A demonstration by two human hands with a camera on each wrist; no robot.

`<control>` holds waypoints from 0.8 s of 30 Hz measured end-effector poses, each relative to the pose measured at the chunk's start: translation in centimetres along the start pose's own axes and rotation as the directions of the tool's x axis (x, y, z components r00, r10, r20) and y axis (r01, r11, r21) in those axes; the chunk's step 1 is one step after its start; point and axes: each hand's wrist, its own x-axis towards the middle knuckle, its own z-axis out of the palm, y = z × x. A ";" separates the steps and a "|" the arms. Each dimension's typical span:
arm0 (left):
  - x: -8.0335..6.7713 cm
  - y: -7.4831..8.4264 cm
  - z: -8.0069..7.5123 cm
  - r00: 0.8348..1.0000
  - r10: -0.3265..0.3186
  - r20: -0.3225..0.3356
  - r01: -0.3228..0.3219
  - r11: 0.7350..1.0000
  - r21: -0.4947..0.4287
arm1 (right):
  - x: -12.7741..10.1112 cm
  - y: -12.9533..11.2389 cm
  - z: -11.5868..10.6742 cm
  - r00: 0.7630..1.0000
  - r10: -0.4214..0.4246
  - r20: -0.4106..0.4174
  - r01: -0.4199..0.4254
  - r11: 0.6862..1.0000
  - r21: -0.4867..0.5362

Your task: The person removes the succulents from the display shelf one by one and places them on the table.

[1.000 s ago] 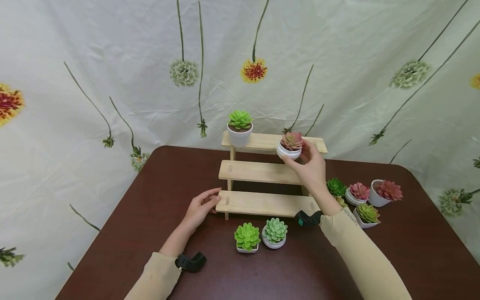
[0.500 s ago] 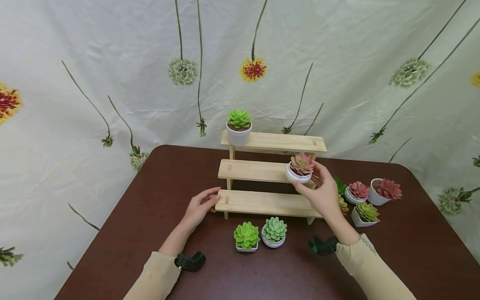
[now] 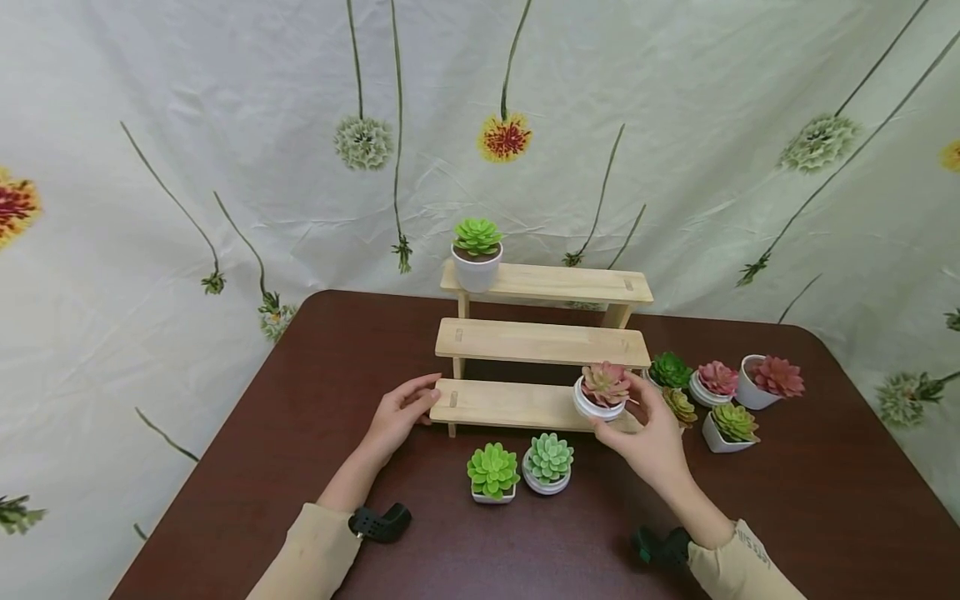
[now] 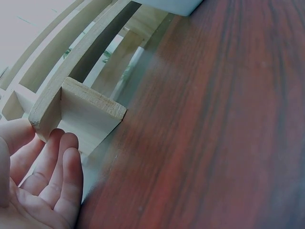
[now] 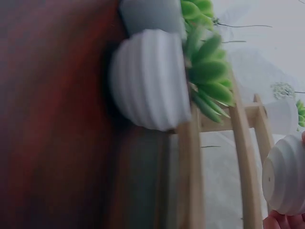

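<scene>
A three-step wooden stand (image 3: 536, 342) stands on the dark brown table (image 3: 285, 417). My right hand (image 3: 647, 421) grips a pink succulent in a ribbed white pot (image 3: 602, 390) just above the right end of the lowest step; the pot (image 5: 285, 183) shows at the right wrist view's edge. My left hand (image 3: 401, 412) rests with relaxed fingers (image 4: 55, 167) against the left end of the lowest step (image 4: 78, 112). A green succulent in a white pot (image 3: 477, 252) sits on the left of the top step.
Two green succulents (image 3: 493, 473) (image 3: 549, 463) in white pots stand in front of the stand. Several more potted succulents (image 3: 720, 392) cluster on the table to the right of it. A flower-print cloth (image 3: 225, 150) hangs behind.
My right hand has carried the pink succulent down from the top step, past the middle step, to the right end of the lowest step. The left hand has stayed put.
</scene>
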 end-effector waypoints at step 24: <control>0.0 0.0 0.1 1.000 -0.007 -0.014 0.007 1.000 0.009 | -5.1 4.2 0.0 0.999 -0.046 0.017 0.048 0.989 -0.139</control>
